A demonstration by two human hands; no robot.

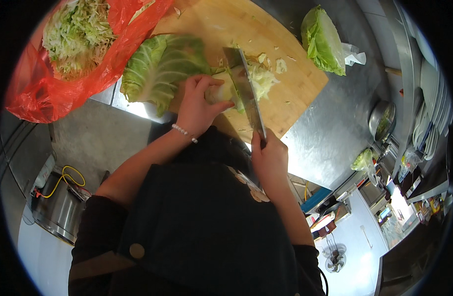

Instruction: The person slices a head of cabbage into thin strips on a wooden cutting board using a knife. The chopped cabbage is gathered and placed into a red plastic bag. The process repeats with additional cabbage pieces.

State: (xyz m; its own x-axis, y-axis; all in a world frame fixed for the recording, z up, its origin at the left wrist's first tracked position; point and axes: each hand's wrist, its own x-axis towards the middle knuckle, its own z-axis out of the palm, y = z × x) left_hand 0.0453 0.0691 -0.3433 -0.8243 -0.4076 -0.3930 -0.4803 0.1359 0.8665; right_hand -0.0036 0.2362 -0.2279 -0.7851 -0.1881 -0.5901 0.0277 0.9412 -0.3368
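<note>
A round-edged wooden cutting board (pixel 297 88) lies before me. My left hand (pixel 202 96), with a beaded bracelet at the wrist, grips a pale piece of cabbage (pixel 221 88) on the board, thumb and fingers around it. In my right hand (pixel 269 157) is the handle of a cleaver (pixel 247 87); its wide blade stands just right of the cabbage piece. Shredded cabbage (pixel 261 79) lies beyond the blade. Large green cabbage leaves (pixel 161 70) rest left of my left hand. A red plastic bag (pixel 97 88) at the upper left holds a heap of shredded cabbage (pixel 78 37).
A cut cabbage half (pixel 321 42) sits on the steel counter (pixel 315 137) at the upper right, beside a crumpled white plastic piece (pixel 354 54). Farther right are a metal bowl (pixel 382 120), stacked plates (pixel 432 107) and another cabbage piece (pixel 362 160). A steel pot (pixel 58 209) stands lower left.
</note>
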